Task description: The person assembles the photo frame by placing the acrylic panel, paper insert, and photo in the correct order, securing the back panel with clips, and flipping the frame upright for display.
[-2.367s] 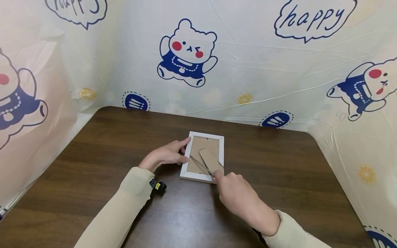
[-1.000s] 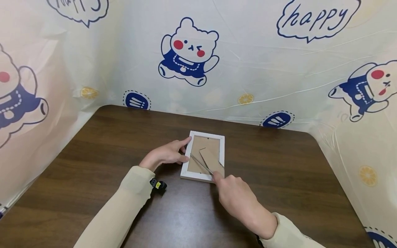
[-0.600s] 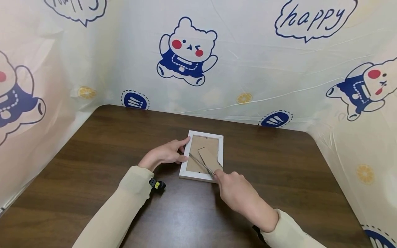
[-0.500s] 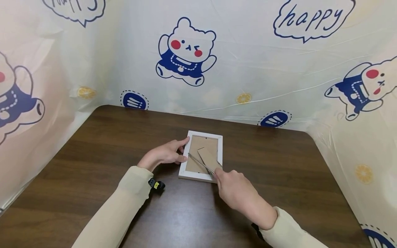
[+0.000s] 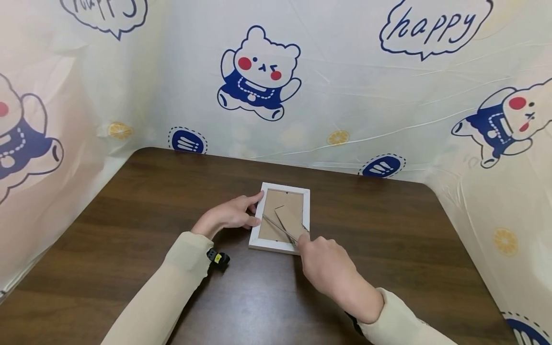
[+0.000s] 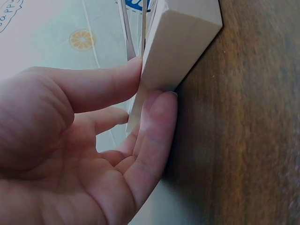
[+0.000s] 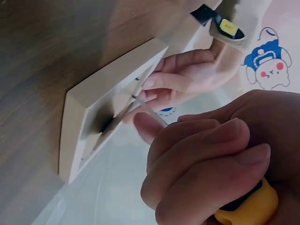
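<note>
A white picture frame lies face down on the table, its brown backing board and slanted stand leg showing. My left hand holds the frame's left edge; in the left wrist view, thumb and fingers touch its wooden side. My right hand grips a screwdriver over the near right corner. The screwdriver's thin metal shaft crosses the back, its tip at the inner left edge beside the board. In the right wrist view, the yellow and black screwdriver handle is mostly hidden in the palm.
The dark brown wooden table extends around the frame on all sides. Behind and beside it hangs a pale curtain printed with bears and orange slices. A black strap device sits at the left wrist.
The frame and left hand stay in place. The right hand, with the screwdriver, has shifted only very slightly; the tip stays at the frame's inner left edge. The head view drifts a little.
</note>
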Demonstrator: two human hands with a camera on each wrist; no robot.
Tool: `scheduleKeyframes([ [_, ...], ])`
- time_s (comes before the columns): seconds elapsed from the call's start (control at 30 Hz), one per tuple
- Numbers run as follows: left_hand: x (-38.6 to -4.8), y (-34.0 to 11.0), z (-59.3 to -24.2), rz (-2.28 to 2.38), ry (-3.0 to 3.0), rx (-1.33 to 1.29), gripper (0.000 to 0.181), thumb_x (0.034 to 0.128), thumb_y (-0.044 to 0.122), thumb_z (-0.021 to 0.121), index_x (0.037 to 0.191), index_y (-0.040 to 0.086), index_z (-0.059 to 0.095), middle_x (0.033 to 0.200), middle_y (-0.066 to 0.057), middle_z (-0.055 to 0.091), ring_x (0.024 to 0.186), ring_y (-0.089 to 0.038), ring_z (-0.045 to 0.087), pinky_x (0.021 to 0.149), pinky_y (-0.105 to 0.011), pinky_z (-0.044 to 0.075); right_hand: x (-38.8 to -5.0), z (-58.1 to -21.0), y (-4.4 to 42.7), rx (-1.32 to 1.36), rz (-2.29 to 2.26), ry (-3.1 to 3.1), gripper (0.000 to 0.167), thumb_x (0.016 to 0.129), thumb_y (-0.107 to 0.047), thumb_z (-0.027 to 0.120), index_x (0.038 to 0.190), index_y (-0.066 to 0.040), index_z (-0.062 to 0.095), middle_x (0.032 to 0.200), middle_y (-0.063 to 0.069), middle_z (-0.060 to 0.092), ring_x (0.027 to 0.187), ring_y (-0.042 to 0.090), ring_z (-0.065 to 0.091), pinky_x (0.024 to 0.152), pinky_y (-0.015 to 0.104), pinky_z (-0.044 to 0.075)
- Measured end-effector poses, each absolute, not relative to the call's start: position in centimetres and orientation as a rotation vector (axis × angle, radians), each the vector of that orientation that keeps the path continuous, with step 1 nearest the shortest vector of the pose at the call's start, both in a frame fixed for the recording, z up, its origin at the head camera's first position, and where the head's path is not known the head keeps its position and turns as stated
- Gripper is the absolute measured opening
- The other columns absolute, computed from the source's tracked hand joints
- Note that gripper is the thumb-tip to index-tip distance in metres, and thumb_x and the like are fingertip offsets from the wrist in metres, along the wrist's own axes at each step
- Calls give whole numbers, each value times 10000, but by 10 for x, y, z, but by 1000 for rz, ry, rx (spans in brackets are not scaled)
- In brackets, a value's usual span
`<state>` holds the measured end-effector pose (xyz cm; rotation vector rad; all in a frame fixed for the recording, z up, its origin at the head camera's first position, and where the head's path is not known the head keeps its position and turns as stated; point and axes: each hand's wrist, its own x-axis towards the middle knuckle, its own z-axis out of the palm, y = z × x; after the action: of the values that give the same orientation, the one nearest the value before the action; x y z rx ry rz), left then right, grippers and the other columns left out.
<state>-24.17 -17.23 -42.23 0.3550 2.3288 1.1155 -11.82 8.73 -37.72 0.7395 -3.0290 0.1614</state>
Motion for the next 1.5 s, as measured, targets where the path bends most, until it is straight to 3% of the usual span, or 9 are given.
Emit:
scheduleKeyframes([
  [0.4,-241,-171,-421,1133,2309,346,872,1023,59,687,1707,118,148,1324,-251,473,1005,-245,633,900,-303,574,-111,-377,81,746,167,-2947,253,953,34,651,800,-98,499,567,99,541,477,274,601,392,408,480],
  [0.87,-242,-170,-422,1172,2301,340,863,1016,33,693,1703,104,175,1316,-253,470,1016,-250,642,947,-376,595,-109,-374,78,754,158,-2969,200,938,29,683,832,-90,562,588,110,564,490,269,613,392,395,486],
  [1.5,-245,-172,-425,1131,2318,352,876,1017,63,697,1705,120,157,1289,-233,495,966,-230,647,876,-302,572,-109,-376,75,733,141,-2950,182,940,6,680,824,-86,574,604,127,595,505,294,637,406,429,511],
])
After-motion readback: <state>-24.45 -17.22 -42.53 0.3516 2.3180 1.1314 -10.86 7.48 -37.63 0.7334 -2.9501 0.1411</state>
